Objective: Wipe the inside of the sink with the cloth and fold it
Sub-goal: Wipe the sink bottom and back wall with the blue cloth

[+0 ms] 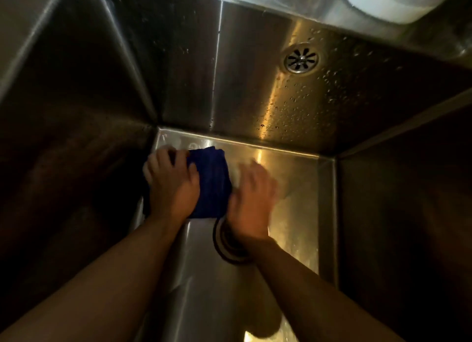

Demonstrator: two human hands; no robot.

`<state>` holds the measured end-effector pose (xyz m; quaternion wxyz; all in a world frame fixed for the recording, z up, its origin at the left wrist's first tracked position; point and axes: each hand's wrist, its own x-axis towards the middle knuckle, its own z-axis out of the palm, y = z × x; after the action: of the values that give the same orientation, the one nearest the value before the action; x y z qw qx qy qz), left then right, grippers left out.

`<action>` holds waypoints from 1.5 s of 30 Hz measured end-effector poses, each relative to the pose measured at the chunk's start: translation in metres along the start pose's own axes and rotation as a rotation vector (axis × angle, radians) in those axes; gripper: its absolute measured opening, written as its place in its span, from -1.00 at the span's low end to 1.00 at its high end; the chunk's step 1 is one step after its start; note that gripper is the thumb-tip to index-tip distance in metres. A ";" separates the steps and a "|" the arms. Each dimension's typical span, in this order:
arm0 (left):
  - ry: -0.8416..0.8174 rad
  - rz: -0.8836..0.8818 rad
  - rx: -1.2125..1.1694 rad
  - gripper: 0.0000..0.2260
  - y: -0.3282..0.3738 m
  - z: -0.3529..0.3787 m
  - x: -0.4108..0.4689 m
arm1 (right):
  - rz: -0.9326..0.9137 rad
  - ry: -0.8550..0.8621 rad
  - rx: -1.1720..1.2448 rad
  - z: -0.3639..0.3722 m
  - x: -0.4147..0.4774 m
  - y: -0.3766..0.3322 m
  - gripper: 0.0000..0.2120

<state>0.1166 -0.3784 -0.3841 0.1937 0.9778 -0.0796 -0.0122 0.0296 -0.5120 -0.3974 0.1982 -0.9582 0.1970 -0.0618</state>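
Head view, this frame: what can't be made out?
All head view.
- right hand: motion blur; contact with the blue cloth unclear.
- blue cloth: left part under the left hand; fold state hidden.
- white object, top right: cut by the frame edge, blurred.
- sink: side walls in deep shadow.

a blue cloth (212, 183) lies on the floor of the steel sink (298, 188).
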 end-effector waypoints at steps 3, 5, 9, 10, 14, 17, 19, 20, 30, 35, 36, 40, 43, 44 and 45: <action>-0.267 0.010 0.258 -0.34 -0.006 0.026 -0.036 | 0.280 0.007 -0.160 -0.034 -0.032 0.070 -0.47; -0.271 0.030 0.284 -0.30 -0.007 0.039 -0.033 | 0.340 -0.098 -0.150 -0.039 -0.056 0.095 -0.48; -0.277 0.178 0.287 -0.30 -0.008 0.044 0.027 | 0.256 -0.254 -0.199 -0.029 -0.077 0.115 -0.40; -0.275 0.202 0.295 -0.30 -0.009 0.043 0.036 | 0.259 -0.246 -0.209 -0.027 -0.075 0.115 -0.39; -0.333 0.191 0.307 -0.29 -0.008 0.036 0.033 | 0.265 -0.222 -0.237 -0.027 -0.074 0.111 -0.38; -0.545 0.137 0.362 -0.26 -0.011 0.023 0.019 | 0.267 -0.253 -0.239 -0.031 -0.074 0.111 -0.38; -0.702 0.079 0.389 -0.24 -0.016 0.012 -0.003 | 0.270 -0.299 -0.222 -0.033 -0.072 0.112 -0.39; -0.773 0.052 0.401 -0.24 -0.020 0.008 -0.019 | 0.272 -0.325 -0.213 -0.034 -0.072 0.113 -0.39; -1.120 -0.027 0.499 -0.16 -0.049 -0.016 -0.156 | 0.195 -0.394 -0.175 -0.039 -0.075 0.123 -0.36; -1.274 -0.011 0.566 -0.12 -0.044 -0.022 -0.193 | 0.165 -0.284 -0.221 -0.036 -0.080 0.120 -0.34; -1.302 -0.015 0.560 -0.11 -0.042 -0.022 -0.201 | 0.164 -0.278 -0.230 -0.037 -0.081 0.121 -0.34; -1.322 -0.033 0.523 -0.04 -0.037 -0.013 -0.218 | 0.160 -0.247 -0.235 -0.035 -0.083 0.122 -0.35; -1.246 0.025 0.571 0.07 -0.035 -0.009 -0.222 | 0.153 -0.217 -0.225 -0.033 -0.083 0.123 -0.35; -1.229 0.033 0.541 0.08 -0.033 -0.008 -0.223 | 0.152 -0.211 -0.224 -0.032 -0.084 0.124 -0.35; -1.191 0.051 0.477 0.09 -0.029 -0.007 -0.224 | 0.152 -0.204 -0.222 -0.032 -0.084 0.125 -0.35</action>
<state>-0.0993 -0.3132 -0.3901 -0.1063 0.8176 -0.1973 -0.5304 -0.0974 -0.5947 -0.4223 0.1144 -0.9578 0.2534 0.0729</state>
